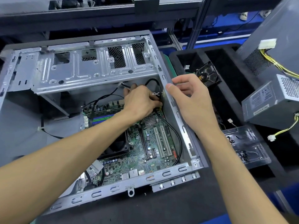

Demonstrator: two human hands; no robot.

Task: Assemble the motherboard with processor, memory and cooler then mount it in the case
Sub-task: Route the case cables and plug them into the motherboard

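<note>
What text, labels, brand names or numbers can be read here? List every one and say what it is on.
None can be read with certainty.
Power supply label: printed lines, too blurred to read.
Motherboard markings: too small to read.
White sticker at the board's near corner: bar-like print, unreadable.
Hard drive in the black tray: a yellow mark, no legible text.

Green motherboard [150, 143] with white slots [163, 143]; grey case [182, 126]; black cable [176, 133]; yellow wires [279, 65].
</note>
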